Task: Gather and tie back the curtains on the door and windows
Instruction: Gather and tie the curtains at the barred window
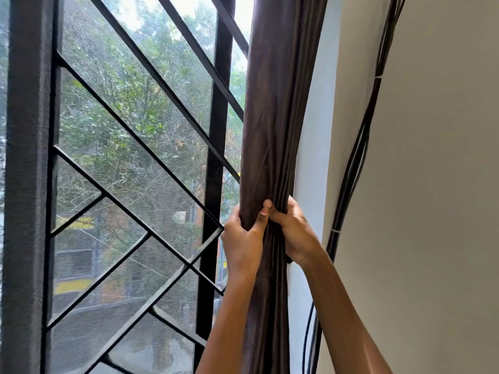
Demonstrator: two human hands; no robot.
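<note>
My left hand [244, 238] and right hand [293, 233] each grip tight around the dark brown curtain [270, 130], bunched into narrow vertical pleats.

Curtain [272, 125], one, dark brown plain fabric with slight sheen: gathered into a narrow, tightly pleated column, hanging nearly upright from 12 o'clock to 6 o'clock just right of centre, squeezed narrowest below mid-height, standing at the 3 o'clock edge of the window [135, 103].
</note>
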